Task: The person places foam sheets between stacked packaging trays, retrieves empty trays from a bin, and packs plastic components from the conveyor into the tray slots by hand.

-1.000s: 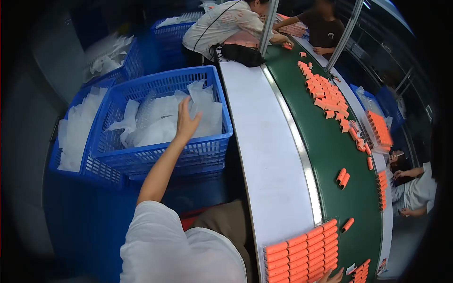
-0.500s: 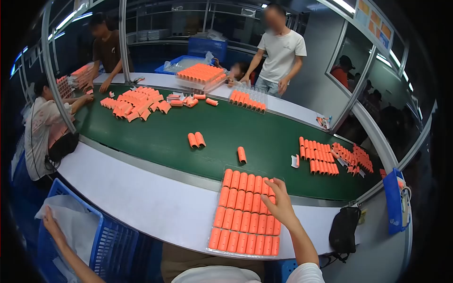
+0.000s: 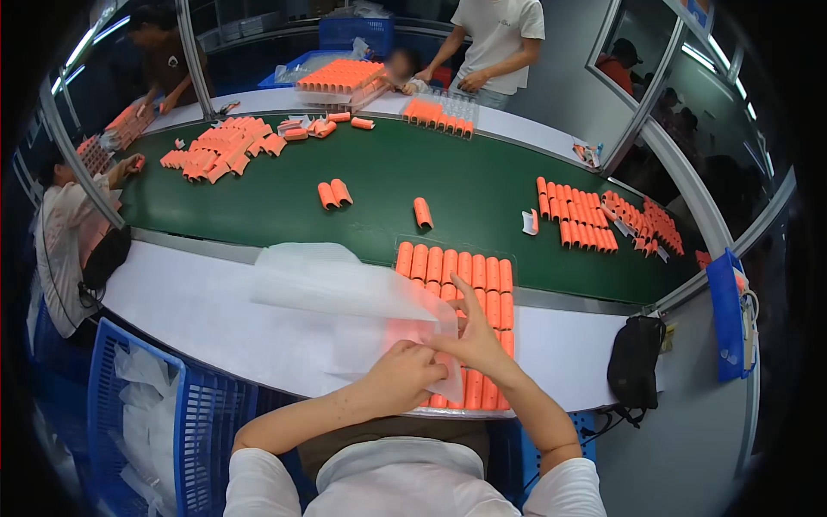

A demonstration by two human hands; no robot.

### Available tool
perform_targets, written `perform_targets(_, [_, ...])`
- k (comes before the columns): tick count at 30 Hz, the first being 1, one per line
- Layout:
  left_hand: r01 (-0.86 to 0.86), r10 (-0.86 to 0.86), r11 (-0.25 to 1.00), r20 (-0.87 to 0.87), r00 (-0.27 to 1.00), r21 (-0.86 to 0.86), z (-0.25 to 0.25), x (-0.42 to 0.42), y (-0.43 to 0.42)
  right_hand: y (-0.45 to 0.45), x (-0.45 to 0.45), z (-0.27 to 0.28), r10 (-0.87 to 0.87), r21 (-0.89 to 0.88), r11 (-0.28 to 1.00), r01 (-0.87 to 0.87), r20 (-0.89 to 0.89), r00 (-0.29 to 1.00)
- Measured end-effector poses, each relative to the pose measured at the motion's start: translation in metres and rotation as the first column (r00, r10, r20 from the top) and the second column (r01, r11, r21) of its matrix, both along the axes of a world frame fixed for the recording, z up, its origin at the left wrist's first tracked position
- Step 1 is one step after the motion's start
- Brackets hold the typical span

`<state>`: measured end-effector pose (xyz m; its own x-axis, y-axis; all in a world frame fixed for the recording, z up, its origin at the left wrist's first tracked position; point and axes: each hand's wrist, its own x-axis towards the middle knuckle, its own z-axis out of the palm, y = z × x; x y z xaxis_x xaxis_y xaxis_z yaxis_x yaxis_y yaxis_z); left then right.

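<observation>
My left hand (image 3: 405,369) is closed on a translucent white plastic sheet (image 3: 345,289), possibly a bag, near its lower right corner. The sheet spreads up and left over the white table and partly covers a clear tray of orange curved pieces (image 3: 474,388), lined up in rows. My right hand (image 3: 478,338) is at the sheet's right edge above the tray, index finger stretched out and thumb apart from it. Its thumb is close to the left fingers; whether it pinches the sheet is unclear.
Loose orange pieces (image 3: 334,195) lie on the green belt (image 3: 284,207), with heaps at left and right. A blue basket (image 3: 215,431) of plastic sheets stands at lower left. A black pouch (image 3: 636,362) sits at right. Several people work across and beside the belt.
My left hand has lifted a plastic sheet from the blue basket and brought it over the tray. My right hand has moved down and left to the sheet. The view has tilted down.
</observation>
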<state>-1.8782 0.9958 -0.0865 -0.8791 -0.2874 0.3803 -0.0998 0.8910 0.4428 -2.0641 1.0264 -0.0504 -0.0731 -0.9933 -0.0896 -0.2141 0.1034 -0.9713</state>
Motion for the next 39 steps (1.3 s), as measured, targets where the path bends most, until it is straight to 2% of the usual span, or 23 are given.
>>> perform_targets(3, [0.089,-0.09,0.995,0.039,0.995,0.032,0.0,-0.018,0.013,0.017,-0.05,-0.051,-0.019,-0.024,1.0,0.018,-0.044,0.999])
perform_targets(4, [0.114,-0.118,0.987,0.032,0.992,0.113,0.001,-0.018,0.018,0.027,-0.061,-0.053,-0.022,-0.018,1.0,0.021,-0.044,0.999])
perform_targets(6, [0.14,-0.149,0.969,0.029,0.988,0.205,0.007,-0.015,0.021,0.044,-0.077,-0.054,-0.224,0.066,0.974,0.216,0.132,0.966])
perform_targets(8, [0.131,-0.206,0.834,0.083,0.975,0.536,0.014,-0.008,0.014,0.057,-0.082,-0.049,-0.285,0.061,0.959,0.278,0.192,0.939])
perform_targets(9, [0.1,-0.173,0.826,0.08,0.982,0.554,0.014,-0.008,0.006,0.066,-0.083,-0.043,-0.334,0.046,0.942,0.334,0.249,0.909])
perform_targets(10, [-0.007,-0.048,0.854,0.092,0.995,0.52,0.016,-0.01,0.003,0.07,-0.081,-0.031,-0.372,0.133,0.928,0.348,0.252,0.894])
perform_targets(11, [-0.119,0.081,0.871,0.099,0.992,0.476,0.017,-0.011,0.001,0.074,-0.084,-0.035,-0.381,0.144,0.924,0.355,0.253,0.889])
perform_targets(12, [-0.176,0.183,0.913,0.015,0.983,0.369,0.011,-0.016,0.004,0.077,-0.088,-0.04,-0.359,0.13,0.933,0.335,0.28,0.89])
perform_targets(13, [-0.175,0.18,0.912,0.021,0.984,0.37,0.004,-0.021,0.006,0.078,-0.091,-0.046,-0.333,0.111,0.943,0.314,0.308,0.891])
perform_targets(15, [-0.129,0.132,0.99,-0.042,0.99,0.06,-0.012,-0.031,0.008,0.073,-0.094,-0.058,-0.38,0.09,0.925,0.37,0.295,0.877])
perform_targets(16, [-0.127,0.13,0.99,-0.039,0.991,0.063,-0.026,-0.032,0.01,0.072,-0.096,-0.06,-0.422,0.064,0.905,0.421,0.28,0.863])
perform_targets(18, [-0.235,0.251,0.965,0.153,0.956,-0.116,-0.053,-0.032,0.019,0.07,-0.101,-0.053,-0.466,0.069,0.882,0.466,0.272,0.842])
perform_targets(19, [-0.231,0.248,0.966,0.15,0.957,-0.119,-0.049,-0.032,0.026,0.069,-0.104,-0.05,-0.507,0.069,0.859,0.508,0.266,0.82])
perform_targets(21, [-0.362,0.377,0.926,0.238,0.895,-0.105,-0.034,-0.026,0.047,0.073,-0.121,-0.056,-0.521,0.021,0.849,0.528,0.208,0.828])
perform_targets(22, [-0.354,0.369,0.929,0.242,0.897,-0.106,-0.03,-0.023,0.054,0.076,-0.125,-0.058,-0.531,-0.024,0.841,0.54,0.149,0.834])
perform_targets(24, [-0.42,0.394,0.908,0.362,0.845,-0.006,-0.02,-0.019,0.066,0.078,-0.13,-0.063,-0.571,0.015,0.816,0.578,0.175,0.802])
perform_targets(28, [-0.444,0.339,0.887,0.476,0.811,0.126,0.001,-0.035,0.049,0.078,-0.14,-0.069,-0.548,0.027,0.833,0.552,0.168,0.819])
perform_targets(30, [-0.367,0.37,0.929,0.079,0.926,-0.042,-0.012,-0.054,0.025,0.075,-0.142,-0.065,-0.54,0.047,0.84,0.541,0.176,0.823])
perform_targets(33, [-0.349,0.36,0.928,0.076,0.93,-0.129,-0.042,-0.071,0.001,0.07,-0.151,-0.06,-0.539,0.103,0.842,0.53,0.115,0.834])
perform_targets(35, [-0.339,0.347,0.937,0.124,0.93,-0.086,-0.06,-0.066,0.009,0.082,-0.16,-0.06,-0.527,0.102,0.848,0.521,0.054,0.848])
perform_targets(36, [-0.311,0.313,0.95,0.18,0.933,-0.038,-0.065,-0.063,0.014,0.088,-0.167,-0.063,-0.518,0.158,0.842,0.516,-0.028,0.855])
perform_targets(37, [-0.335,0.335,0.942,0.182,0.925,-0.029,-0.066,-0.061,0.016,0.097,-0.175,-0.063,-0.496,0.165,0.854,0.494,-0.033,0.868])
perform_targets(39, [-0.318,0.316,0.948,0.169,0.934,-0.016,-0.067,-0.06,0.02,0.103,-0.187,-0.053,-0.371,0.118,0.881,0.459,-0.432,0.822])
